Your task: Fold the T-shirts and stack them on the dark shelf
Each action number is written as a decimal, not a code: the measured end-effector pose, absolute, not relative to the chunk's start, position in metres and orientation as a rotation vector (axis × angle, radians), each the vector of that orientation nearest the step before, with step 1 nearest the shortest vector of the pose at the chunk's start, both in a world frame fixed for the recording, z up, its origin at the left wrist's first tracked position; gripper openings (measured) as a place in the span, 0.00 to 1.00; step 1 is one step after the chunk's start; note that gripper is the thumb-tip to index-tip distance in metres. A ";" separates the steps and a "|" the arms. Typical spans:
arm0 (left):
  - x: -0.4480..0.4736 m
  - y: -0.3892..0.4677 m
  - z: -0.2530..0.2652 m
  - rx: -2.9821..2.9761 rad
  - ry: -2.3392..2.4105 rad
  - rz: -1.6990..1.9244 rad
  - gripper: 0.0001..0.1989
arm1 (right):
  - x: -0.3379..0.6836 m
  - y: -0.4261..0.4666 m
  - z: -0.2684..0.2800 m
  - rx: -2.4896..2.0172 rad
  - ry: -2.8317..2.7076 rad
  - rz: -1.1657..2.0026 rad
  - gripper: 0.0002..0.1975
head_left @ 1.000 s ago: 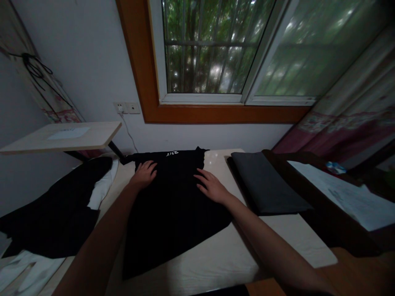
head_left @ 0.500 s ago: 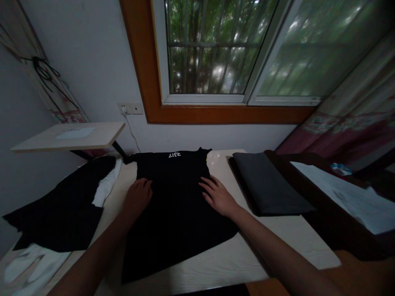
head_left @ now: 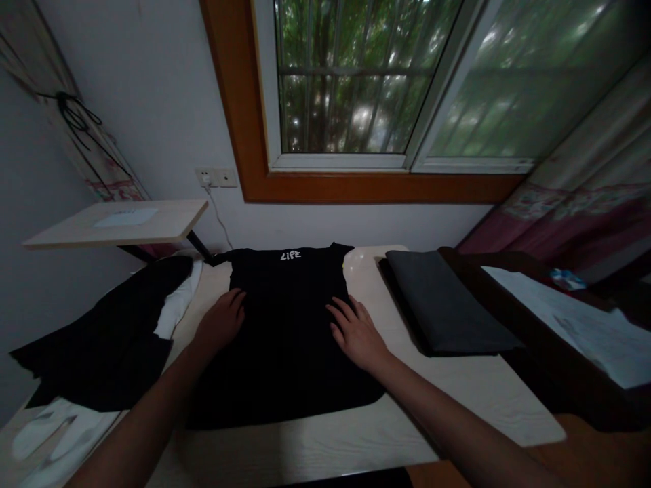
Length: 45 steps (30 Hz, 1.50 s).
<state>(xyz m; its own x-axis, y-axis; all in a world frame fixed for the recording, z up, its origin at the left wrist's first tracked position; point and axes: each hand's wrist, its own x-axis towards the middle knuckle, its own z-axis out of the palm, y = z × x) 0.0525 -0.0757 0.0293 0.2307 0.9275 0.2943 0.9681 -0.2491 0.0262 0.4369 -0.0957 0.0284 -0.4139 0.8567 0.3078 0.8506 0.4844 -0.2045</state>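
Centrally, a flat black fabric garment [head_left: 287,352] spans the pale wood-grained bench [head_left: 330,437] from short of its near edge to its far edge; left hand [head_left: 222,321] and right hand [head_left: 359,335], fingers extended, unclenched, touch the garment's sides; uneven pressure could crease it.

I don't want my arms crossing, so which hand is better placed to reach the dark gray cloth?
Probably the right hand: it lies by the right edge of the black fabric, nearer the dark gray cloth. The left hand is by the opposite edge.
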 end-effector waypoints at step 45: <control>0.052 -0.157 0.038 -2.850 -1.576 -0.748 0.10 | 0.513 -0.100 0.051 -0.935 -2.397 0.377 0.15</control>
<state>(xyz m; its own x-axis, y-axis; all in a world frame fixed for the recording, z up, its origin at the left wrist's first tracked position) 0.0517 -0.1570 0.0384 0.4605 0.8408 0.2846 0.7519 -0.5399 0.3784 0.5134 -0.1002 0.0513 -0.6171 0.6902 0.3779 0.5407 0.7208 -0.4337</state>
